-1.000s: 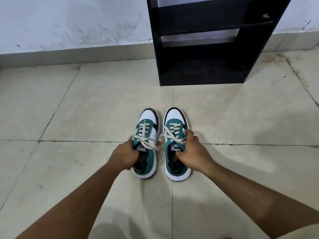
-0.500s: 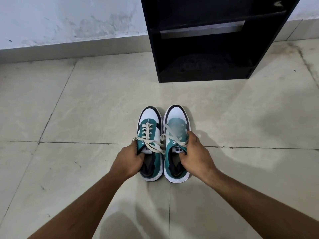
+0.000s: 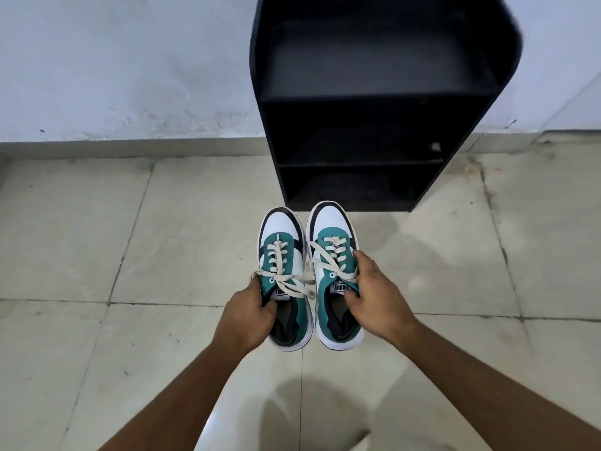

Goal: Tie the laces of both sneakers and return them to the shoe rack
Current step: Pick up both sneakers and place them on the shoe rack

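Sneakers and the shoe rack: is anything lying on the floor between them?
No. In the head view, only bare tile floor shows between the sneakers' toes and the black shoe rack.

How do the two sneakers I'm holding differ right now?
The left sneaker sits lower in view; the right sneaker reaches nearer the shoe rack. The left hand grips the left one's outer collar, the right hand the other's outer side. Both are teal, white and black, with tied laces.
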